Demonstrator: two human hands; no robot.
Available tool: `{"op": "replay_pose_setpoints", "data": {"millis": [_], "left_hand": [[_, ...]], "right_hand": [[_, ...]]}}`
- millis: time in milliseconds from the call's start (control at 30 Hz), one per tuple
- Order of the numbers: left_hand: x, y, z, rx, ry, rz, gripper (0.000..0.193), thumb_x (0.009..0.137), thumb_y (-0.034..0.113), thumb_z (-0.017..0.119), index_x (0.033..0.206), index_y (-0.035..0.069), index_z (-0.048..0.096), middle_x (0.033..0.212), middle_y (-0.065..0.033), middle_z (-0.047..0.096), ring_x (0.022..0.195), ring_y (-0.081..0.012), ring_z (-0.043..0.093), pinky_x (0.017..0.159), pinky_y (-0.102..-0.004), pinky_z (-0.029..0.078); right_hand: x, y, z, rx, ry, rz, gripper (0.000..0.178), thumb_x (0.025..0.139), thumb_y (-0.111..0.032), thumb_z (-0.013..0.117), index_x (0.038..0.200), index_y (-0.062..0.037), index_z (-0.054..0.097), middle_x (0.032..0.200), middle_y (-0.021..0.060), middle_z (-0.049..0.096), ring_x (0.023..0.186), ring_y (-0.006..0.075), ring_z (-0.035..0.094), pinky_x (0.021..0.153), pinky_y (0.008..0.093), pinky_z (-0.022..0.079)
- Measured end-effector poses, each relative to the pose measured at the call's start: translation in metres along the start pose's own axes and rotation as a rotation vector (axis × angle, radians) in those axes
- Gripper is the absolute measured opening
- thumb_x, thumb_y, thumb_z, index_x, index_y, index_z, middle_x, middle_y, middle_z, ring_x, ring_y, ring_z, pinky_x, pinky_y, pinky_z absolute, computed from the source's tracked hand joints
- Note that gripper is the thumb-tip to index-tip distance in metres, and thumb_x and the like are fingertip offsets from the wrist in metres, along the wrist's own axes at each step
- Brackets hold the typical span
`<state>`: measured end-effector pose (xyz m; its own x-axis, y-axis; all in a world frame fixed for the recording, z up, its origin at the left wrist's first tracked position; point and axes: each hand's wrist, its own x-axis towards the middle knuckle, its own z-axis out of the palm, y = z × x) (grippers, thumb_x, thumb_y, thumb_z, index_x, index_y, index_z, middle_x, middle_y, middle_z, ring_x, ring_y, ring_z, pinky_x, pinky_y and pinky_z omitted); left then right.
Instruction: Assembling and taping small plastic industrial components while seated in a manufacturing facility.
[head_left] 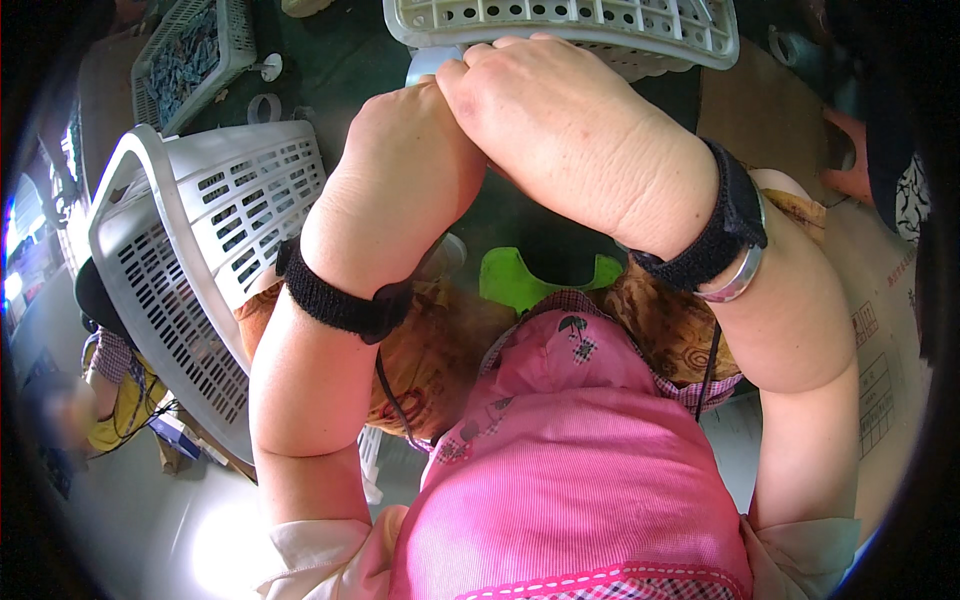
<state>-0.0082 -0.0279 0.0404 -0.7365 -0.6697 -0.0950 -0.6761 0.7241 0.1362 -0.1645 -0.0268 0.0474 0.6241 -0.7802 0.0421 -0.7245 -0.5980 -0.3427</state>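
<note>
My left hand (418,125) and my right hand (515,85) are together at the top middle, close to the near side of a white plastic basket (560,14). The right hand overlaps the left. Both show their backs, with fingers curled down and away out of sight. A pale bluish piece (430,63) sticks out beyond the left knuckles; its kind does not show. What the fingers grip is hidden behind the hands. Each wrist wears a black strap, and the right one also has a bracelet (738,277).
At the left a large white slotted basket (165,190) lies tilted. Behind it a pale crate (247,50) holds many small bluish-grey pieces. A bright green plastic thing (510,280) is below my hands. Cardboard (880,330) lies on the right, beside a reddish stool-like piece (848,155).
</note>
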Motion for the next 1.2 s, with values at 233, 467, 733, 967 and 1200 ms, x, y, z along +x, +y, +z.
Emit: {"op": "replay_pose_setpoints", "data": {"millis": [233, 467, 733, 967, 1200], "left_hand": [[-0.001, -0.001, 0.0004, 0.003, 0.0, 0.01, 0.002, 0.071, 0.01, 0.059, 0.073, 0.01, 0.061, 0.074, -0.0062, 0.06, 0.07, -0.0196, 0.063, 0.056, -0.0299, 0.048], [-0.0019, -0.0022, 0.0013, 0.034, 0.015, 0.033, 0.002, 0.07, 0.01, 0.06, 0.072, 0.01, 0.061, 0.076, -0.0056, 0.061, 0.075, -0.0192, 0.062, 0.059, -0.0295, 0.049], [-0.0017, -0.0003, -0.003, 0.04, -0.022, 0.019, 0.002, 0.071, 0.011, 0.06, 0.073, 0.01, 0.061, 0.076, -0.005, 0.061, 0.075, -0.0187, 0.062, 0.06, -0.0291, 0.049], [-0.0012, 0.0018, -0.0044, 0.027, -0.027, -0.017, 0.002, 0.072, 0.011, 0.06, 0.074, 0.01, 0.061, 0.076, -0.0051, 0.061, 0.074, -0.0188, 0.062, 0.059, -0.0297, 0.049], [-0.0028, -0.0039, 0.003, -0.008, -0.008, 0.011, 0.002, 0.072, 0.01, 0.06, 0.074, 0.009, 0.06, 0.076, -0.0058, 0.06, 0.074, -0.0194, 0.062, 0.059, -0.0304, 0.049]], "right_hand": [[-0.0006, -0.0007, -0.0017, -0.008, -0.01, -0.01, 0.013, 0.079, -0.006, 0.054, 0.09, 0.0005, 0.057, 0.08, 0.0139, 0.063, 0.08, 0.0262, 0.065, 0.073, 0.0343, 0.052], [0.0, -0.0012, -0.0004, 0.003, -0.014, 0.012, 0.013, 0.08, -0.006, 0.054, 0.091, 0.0004, 0.057, 0.079, 0.0133, 0.063, 0.079, 0.0259, 0.064, 0.072, 0.0341, 0.052], [0.0003, -0.003, 0.0001, -0.006, -0.017, 0.019, 0.013, 0.079, -0.006, 0.055, 0.091, 0.0001, 0.056, 0.079, 0.0132, 0.062, 0.08, 0.0257, 0.064, 0.072, 0.0342, 0.052], [-0.0004, -0.0015, -0.0013, 0.002, -0.001, 0.005, 0.013, 0.079, -0.006, 0.055, 0.09, -0.0001, 0.056, 0.08, 0.0137, 0.061, 0.08, 0.0266, 0.063, 0.073, 0.0346, 0.051], [0.0005, -0.0025, -0.0018, 0.04, -0.002, 0.008, 0.014, 0.079, -0.006, 0.055, 0.091, 0.0001, 0.056, 0.082, 0.0139, 0.062, 0.081, 0.0269, 0.063, 0.073, 0.0348, 0.051]]}}
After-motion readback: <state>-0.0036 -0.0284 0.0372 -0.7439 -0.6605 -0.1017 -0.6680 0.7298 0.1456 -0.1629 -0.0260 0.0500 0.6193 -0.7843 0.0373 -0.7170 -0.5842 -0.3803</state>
